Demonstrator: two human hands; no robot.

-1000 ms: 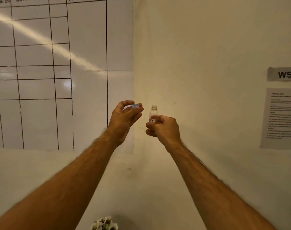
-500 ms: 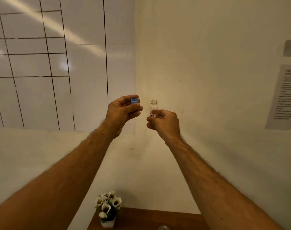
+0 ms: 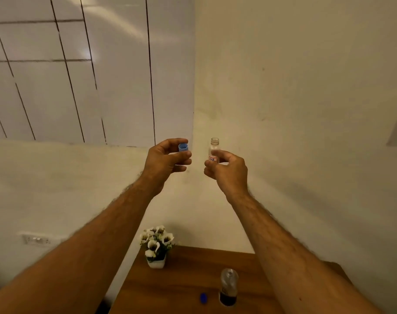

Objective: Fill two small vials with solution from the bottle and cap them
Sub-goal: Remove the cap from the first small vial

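While raised, left hand (image 3: 168, 158) pinches cap (image 3: 183, 147).

A small clear vial (image 3: 214, 148) stands upright and uncapped, its labelled base pinched in the right hand's (image 3: 227, 169) fingertips. Its blue cap (image 3: 183, 147) sits apart, open side outward, between the left hand's (image 3: 164, 160) thumb and forefinger. Far below both, a bottle (image 3: 228, 287) stands upright beside another blue cap (image 3: 203, 298).
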